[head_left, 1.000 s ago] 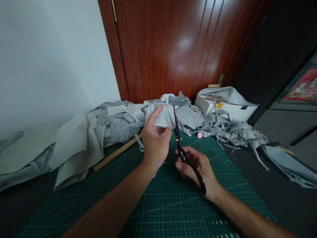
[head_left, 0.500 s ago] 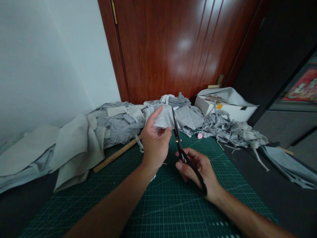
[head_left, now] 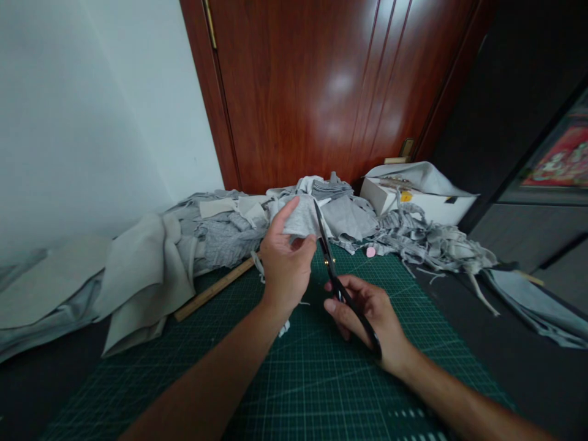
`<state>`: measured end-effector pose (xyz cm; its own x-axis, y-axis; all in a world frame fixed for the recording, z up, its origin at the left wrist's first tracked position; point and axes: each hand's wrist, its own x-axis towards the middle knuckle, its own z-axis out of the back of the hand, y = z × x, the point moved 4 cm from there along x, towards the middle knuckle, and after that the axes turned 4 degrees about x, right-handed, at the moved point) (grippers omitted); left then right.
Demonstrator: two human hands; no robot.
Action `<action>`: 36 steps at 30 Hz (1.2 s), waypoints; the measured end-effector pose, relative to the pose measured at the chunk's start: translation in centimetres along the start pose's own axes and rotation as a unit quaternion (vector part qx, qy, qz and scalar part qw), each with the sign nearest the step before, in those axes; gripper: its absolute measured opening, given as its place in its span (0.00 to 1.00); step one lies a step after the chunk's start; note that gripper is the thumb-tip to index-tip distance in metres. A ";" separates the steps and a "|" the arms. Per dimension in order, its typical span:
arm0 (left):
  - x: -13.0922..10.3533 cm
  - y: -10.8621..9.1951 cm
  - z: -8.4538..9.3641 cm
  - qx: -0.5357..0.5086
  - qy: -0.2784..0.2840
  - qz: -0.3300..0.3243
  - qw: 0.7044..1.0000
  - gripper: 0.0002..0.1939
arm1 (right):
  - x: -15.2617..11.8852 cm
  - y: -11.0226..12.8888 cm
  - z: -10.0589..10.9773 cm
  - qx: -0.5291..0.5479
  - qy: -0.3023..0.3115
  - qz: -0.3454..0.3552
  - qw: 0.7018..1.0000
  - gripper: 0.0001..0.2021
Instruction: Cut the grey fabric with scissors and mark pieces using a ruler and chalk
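Observation:
My left hand [head_left: 288,262] pinches a light grey piece of fabric [head_left: 301,217] between thumb and fingers, holding it up above the mat with the index finger stretched along it. In my right hand [head_left: 361,309] is a pair of black scissors [head_left: 329,264] with a brass-coloured pivot. The blades point up and away, lying along the right edge of the fabric. Whether the blades are fully closed on the cloth I cannot tell. Below both hands spreads a green cutting mat [head_left: 316,373] with a grid.
Heaped grey fabric [head_left: 229,239] lines the far side, with pale folded sheets [head_left: 133,257] at left. A wooden ruler [head_left: 214,291] lies on the mat. At right are a white box [head_left: 436,205], tangled grey strips [head_left: 427,242] and a small pink piece [head_left: 370,252]. A wooden door [head_left: 298,92] stands behind.
The scissors' blades have shifted slightly left along the fabric's right edge. A bit more cloth shows to the right of the blades. Both hands keep their hold.

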<state>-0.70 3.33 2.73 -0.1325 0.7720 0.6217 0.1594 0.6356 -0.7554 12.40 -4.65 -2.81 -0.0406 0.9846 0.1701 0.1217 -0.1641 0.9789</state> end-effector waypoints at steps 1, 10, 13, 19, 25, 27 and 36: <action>0.0 0.0 0.0 0.001 0.000 -0.003 1.000 0.34 | 0.0 0.1 0.0 -0.002 0.000 -0.001 1.000 0.22; 0.0 -0.3 -0.1 0.005 0.005 -0.001 1.000 0.34 | -0.2 0.2 -0.2 -0.015 -0.001 -0.004 1.000 0.22; 0.0 -0.4 -0.2 -0.008 0.004 0.004 1.000 0.34 | -0.2 0.2 -0.2 -0.016 -0.002 -0.005 1.000 0.22; 0.0 -0.4 -0.3 -0.021 0.007 0.002 1.000 0.34 | -0.1 0.2 -0.1 -0.016 -0.005 -0.009 1.000 0.22; 0.0 0.0 -0.1 -0.014 0.010 0.001 1.000 0.34 | 0.0 0.3 -0.2 -0.018 -0.007 -0.016 1.000 0.24; -0.1 0.1 -0.1 -0.015 0.010 0.003 1.000 0.34 | 0.0 0.3 -0.2 -0.018 -0.008 -0.022 1.000 0.24; -0.3 0.2 0.0 -0.005 0.013 0.014 1.000 0.34 | 0.0 0.2 -0.3 -0.012 -0.015 -0.031 0.999 0.26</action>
<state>-0.62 3.22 2.42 -0.1015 0.7897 0.6050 0.1733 0.6129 -0.7709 12.11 -4.72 -2.62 -0.0174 0.9943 0.1052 0.0967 -0.1031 0.9900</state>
